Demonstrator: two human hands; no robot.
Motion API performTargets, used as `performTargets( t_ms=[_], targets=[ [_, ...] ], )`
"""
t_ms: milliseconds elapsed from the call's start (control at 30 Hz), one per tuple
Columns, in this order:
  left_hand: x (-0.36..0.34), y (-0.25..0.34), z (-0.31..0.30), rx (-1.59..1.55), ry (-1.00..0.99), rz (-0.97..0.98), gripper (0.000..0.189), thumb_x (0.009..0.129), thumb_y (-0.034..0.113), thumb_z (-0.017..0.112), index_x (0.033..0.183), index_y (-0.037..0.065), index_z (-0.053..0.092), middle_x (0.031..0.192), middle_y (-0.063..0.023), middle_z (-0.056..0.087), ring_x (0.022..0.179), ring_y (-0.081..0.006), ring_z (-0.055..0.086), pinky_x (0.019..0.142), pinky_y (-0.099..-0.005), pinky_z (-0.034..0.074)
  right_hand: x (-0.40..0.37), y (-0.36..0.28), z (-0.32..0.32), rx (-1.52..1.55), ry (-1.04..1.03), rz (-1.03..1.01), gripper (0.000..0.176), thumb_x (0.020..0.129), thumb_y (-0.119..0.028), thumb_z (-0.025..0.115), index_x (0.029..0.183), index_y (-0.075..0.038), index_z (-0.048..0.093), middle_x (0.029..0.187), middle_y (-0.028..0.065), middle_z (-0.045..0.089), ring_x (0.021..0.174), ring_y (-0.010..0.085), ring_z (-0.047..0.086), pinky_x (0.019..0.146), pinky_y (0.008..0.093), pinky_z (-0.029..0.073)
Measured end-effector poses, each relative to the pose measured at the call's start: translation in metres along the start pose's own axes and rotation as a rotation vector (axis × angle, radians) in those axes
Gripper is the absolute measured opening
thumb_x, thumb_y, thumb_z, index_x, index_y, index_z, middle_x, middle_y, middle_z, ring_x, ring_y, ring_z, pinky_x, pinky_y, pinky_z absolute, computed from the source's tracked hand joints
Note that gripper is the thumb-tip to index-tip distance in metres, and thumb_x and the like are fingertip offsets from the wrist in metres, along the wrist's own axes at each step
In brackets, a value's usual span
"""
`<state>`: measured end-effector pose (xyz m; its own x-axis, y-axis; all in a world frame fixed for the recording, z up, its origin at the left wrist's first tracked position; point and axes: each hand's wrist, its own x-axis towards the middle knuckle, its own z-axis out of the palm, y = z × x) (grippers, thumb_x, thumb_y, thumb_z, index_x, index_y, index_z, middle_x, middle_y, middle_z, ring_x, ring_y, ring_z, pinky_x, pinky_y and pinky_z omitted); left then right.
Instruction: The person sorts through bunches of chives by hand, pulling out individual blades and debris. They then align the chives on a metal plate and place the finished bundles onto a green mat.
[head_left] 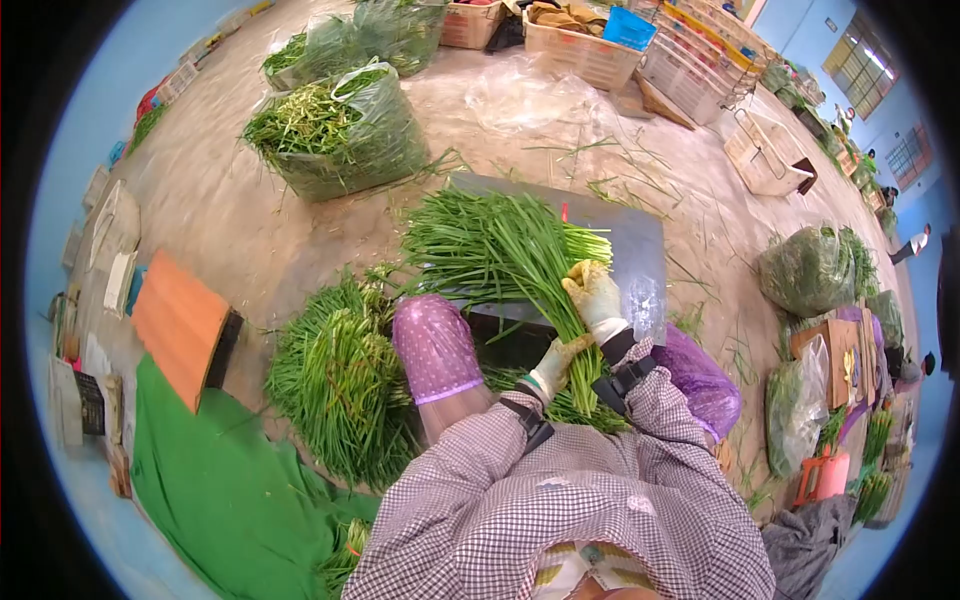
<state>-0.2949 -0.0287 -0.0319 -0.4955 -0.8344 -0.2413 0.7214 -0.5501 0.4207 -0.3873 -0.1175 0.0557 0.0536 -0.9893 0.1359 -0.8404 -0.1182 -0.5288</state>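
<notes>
A handful of green garlic chives (582, 385) runs down from the table toward my lap. Around its upper part, my gloved right hand (594, 293) has its fingers closed. My gloved left hand (556, 366) grips the same chives lower down, from the left side. Beyond them, a thick pile of chives (485, 245) lies on the dark metal table (640, 245), its pale stem ends pointing right. A small red upright piece (564, 212) stands behind the pile. The fingertips of my left hand are partly hidden by leaves.
A large heap of chives (335, 385) lies left of my knee, beside a green cloth (215, 480) and an orange board (180, 325). Stuffed bags of greens (365, 140) stand ahead. Plastic crates (580, 55) are behind; more bags (815, 270) sit right.
</notes>
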Motion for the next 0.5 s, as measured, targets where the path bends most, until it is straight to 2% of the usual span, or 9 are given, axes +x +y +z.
performTargets(
  t_ms=[33,133,167,233,267,333,367,433,500],
  targets=[
    [0.0,0.001,-0.001,0.009,-0.015,-0.015,0.027,0.094,0.019,0.071,0.115,0.003,0.063,0.095,-0.0082,0.071,0.081,-0.0203,0.071,0.073,-0.034,0.061,0.007,0.011,0.011,0.028,-0.004,0.026,0.02,0.086,-0.027,0.072,0.094,-0.01,0.066,0.095,0.0136,0.067,0.09,0.0303,0.067,0.081,0.0394,0.053],
    [-0.006,0.004,-0.003,0.012,-0.038,-0.024,0.035,0.095,0.024,0.07,0.119,0.001,0.062,0.101,-0.0113,0.071,0.088,-0.023,0.072,0.079,-0.0359,0.061,0.011,0.026,0.011,0.3,-0.043,0.094,0.02,0.085,-0.027,0.072,0.094,-0.01,0.066,0.091,0.0144,0.066,0.088,0.0311,0.066,0.081,0.0399,0.052],
    [-0.006,0.005,-0.003,-0.01,-0.041,-0.019,0.038,0.095,0.025,0.07,0.121,-0.001,0.061,0.103,-0.0126,0.072,0.089,-0.0239,0.072,0.08,-0.0364,0.061,0.005,0.03,0.005,0.292,0.037,0.075,0.017,0.089,-0.024,0.07,0.094,-0.009,0.065,0.094,0.0111,0.068,0.086,0.0273,0.067,0.08,0.0374,0.052],
    [-0.003,0.011,-0.007,-0.029,-0.093,-0.08,0.049,0.095,0.032,0.068,0.127,-0.005,0.059,0.109,-0.0161,0.072,0.096,-0.0263,0.072,0.086,-0.0381,0.06,0.002,0.04,-0.002,0.548,0.098,0.031,0.016,0.093,-0.022,0.068,0.097,-0.007,0.063,0.099,0.0098,0.068,0.085,0.024,0.068,0.082,0.0356,0.053],
    [-0.001,0.01,-0.009,-0.081,-0.105,-0.064,0.041,0.098,0.032,0.064,0.121,-0.003,0.063,0.109,-0.0155,0.072,0.096,-0.0257,0.072,0.083,-0.0391,0.061,-0.001,0.047,-0.004,0.675,0.13,0.015,0.015,0.095,-0.021,0.067,0.098,-0.007,0.063,0.102,0.0091,0.069,0.085,0.0224,0.068,0.082,0.0347,0.053],
    [-0.004,0.013,-0.005,-0.175,-0.139,-0.042,0.05,0.099,0.037,0.061,0.127,-0.005,0.058,0.114,-0.0192,0.069,0.102,-0.0298,0.07,0.091,-0.0433,0.059,-0.022,0.005,-0.048,1.155,0.038,0.197,0.013,0.1,-0.017,0.063,0.103,-0.005,0.059,0.108,0.0097,0.068,0.087,0.0192,0.067,0.085,0.0345,0.054],
    [-0.005,0.013,-0.004,-0.23,-0.152,-0.028,0.05,0.1,0.037,0.059,0.128,-0.004,0.057,0.115,-0.0199,0.068,0.102,-0.0306,0.07,0.092,-0.0452,0.059,-0.029,-0.008,-0.066,1.305,-0.003,0.271,0.013,0.101,-0.017,0.06,0.106,-0.005,0.056,0.109,0.0126,0.067,0.087,0.0187,0.067,0.088,0.0372,0.055],
    [-0.003,0.017,0.001,-0.292,-0.166,0.005,0.049,0.1,0.038,0.058,0.129,-0.001,0.057,0.117,-0.0198,0.067,0.107,-0.0323,0.068,0.097,-0.0525,0.055,-0.048,-0.019,-0.09,1.361,-0.016,0.251,0.012,0.102,-0.015,0.058,0.107,-0.005,0.056,0.111,0.0131,0.067,0.088,0.0183,0.067,0.087,0.0377,0.055],
    [-0.005,0.021,0.013,-0.333,-0.159,0.014,0.048,0.1,0.038,0.058,0.129,0.0,0.057,0.117,-0.0192,0.067,0.11,-0.0328,0.067,0.101,-0.0555,0.052,-0.067,-0.026,-0.106,1.351,-0.003,0.233,0.01,0.103,-0.014,0.054,0.109,-0.006,0.055,0.112,0.0136,0.065,0.088,0.018,0.067,0.086,0.0373,0.055]
  ],
)
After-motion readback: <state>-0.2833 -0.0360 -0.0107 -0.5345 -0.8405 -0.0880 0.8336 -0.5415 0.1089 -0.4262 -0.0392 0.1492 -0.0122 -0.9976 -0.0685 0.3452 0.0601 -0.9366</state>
